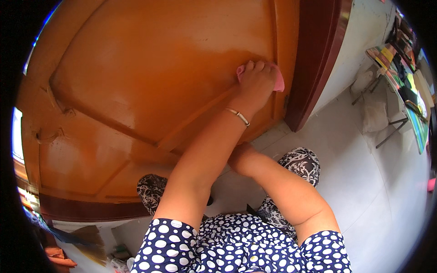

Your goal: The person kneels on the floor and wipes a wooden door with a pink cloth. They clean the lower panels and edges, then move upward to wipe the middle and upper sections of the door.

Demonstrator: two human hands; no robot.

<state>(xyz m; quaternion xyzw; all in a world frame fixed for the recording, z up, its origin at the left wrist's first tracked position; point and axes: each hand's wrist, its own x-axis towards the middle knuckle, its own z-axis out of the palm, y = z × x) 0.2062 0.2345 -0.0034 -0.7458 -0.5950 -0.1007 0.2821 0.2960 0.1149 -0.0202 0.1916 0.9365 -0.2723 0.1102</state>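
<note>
Across most of the view stands a brown panelled door; wiping it seems the step in hand; the left hand rests near its edge; the right hand is partly behind the left forearm, so its grip I cannot tell; smaller is the pink cloth, gripped by the left hand against the door; next move probably calls for even pressure; no writing is readable.

We have the door before us, the cloth on it under our left grip, the door frame right, the desk farther right.
</note>
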